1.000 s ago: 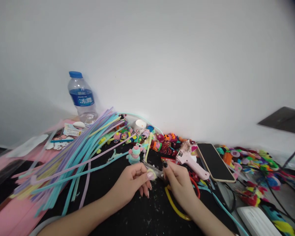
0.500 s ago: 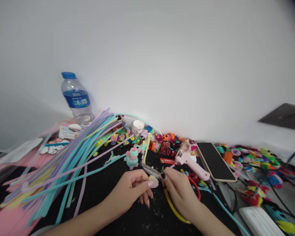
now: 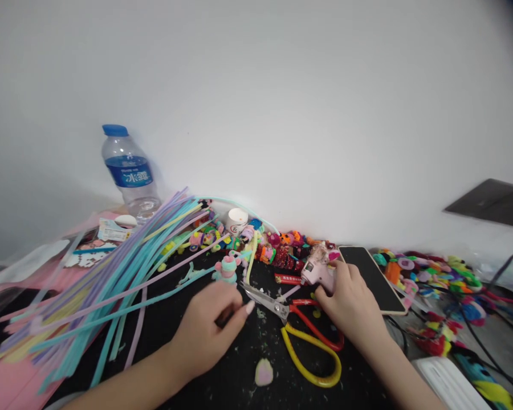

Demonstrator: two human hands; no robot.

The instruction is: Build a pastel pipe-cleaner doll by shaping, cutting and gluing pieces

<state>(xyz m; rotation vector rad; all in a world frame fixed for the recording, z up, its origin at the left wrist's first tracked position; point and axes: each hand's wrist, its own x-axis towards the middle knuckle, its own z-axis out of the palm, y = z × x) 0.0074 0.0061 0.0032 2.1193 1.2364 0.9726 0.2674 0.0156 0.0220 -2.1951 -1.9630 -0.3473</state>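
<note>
We are seeing a plain, pale wall (image 3: 282,114) that is filling the upper part of our view and rising just behind a black table (image 3: 224,387). On the right, a dark flat plate (image 3: 491,203) is sitting on this wall. Soft light is falling, and the left side is looking greyer.

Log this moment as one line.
right hand: on pink glue gun | left hand: near pastel figure | scissors: on black surface | pale piece: on black surface

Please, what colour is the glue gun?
The glue gun is pale pink, best seen in the head view, partly covered by the right hand.
</note>
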